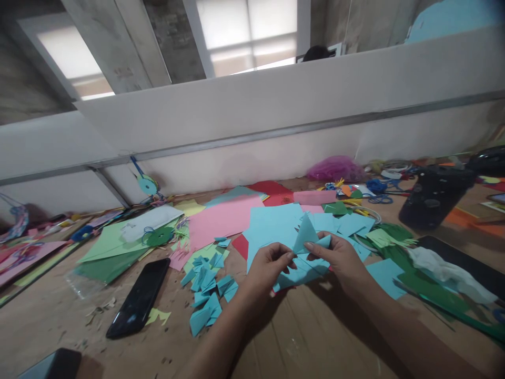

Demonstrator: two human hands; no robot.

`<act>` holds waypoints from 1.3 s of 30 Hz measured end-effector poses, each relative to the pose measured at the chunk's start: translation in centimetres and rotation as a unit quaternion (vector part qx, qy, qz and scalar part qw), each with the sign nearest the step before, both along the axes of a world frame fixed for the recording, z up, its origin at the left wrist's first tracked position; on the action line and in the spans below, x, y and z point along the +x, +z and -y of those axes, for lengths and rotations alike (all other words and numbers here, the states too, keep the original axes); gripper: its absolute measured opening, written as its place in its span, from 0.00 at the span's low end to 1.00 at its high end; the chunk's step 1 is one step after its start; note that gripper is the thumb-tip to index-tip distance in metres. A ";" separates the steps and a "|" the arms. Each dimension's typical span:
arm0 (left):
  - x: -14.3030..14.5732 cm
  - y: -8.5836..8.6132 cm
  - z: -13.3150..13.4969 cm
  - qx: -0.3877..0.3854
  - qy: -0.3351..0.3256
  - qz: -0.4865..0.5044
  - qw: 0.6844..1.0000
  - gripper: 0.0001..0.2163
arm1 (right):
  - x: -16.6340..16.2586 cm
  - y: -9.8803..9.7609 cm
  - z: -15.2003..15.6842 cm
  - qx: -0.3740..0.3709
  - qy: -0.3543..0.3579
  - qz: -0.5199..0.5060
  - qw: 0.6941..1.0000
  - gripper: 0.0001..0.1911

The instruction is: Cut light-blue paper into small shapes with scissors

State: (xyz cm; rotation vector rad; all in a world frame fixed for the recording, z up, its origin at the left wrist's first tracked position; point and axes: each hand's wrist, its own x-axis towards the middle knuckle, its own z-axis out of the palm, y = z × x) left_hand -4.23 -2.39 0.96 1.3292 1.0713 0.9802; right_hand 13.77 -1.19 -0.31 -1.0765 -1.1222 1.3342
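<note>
A light-blue folded paper [305,235] is held up over the table between my two hands, one pointed flap standing upright. My right hand [340,256] pinches its right side, thumb across the front. My left hand [276,261] is closed at the paper's lower left, fingertips pressed together at its edge. Beneath and behind the hands lie larger light-blue sheets [272,223]. A pile of small folded light-blue paper pieces [205,276] sits to the left of my left hand. Cut light-blue paper squares [357,223] lie beyond my right hand.
A black phone [139,297] lies at left, near green sheets [112,239] and a pink sheet [221,221]. On the right stand a dark cup [436,197] and a crumpled white tissue [450,273]. A white partition [236,142] runs along the back, with a purple bag [336,168] against it.
</note>
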 end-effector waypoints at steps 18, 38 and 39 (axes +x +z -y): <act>0.1 -0.9 -0.4 -0.002 0.027 -0.035 0.999 0.14 | -0.5 0.5 0.3 0.072 -0.011 0.053 0.996 0.24; 0.2 -0.7 -0.4 -0.060 0.039 0.021 0.997 0.16 | -0.2 0.4 0.2 0.092 0.001 0.060 0.994 0.11; 0.2 -0.8 -0.4 -0.060 0.039 0.022 0.997 0.16 | -0.2 0.4 0.2 0.091 -0.001 0.060 0.994 0.12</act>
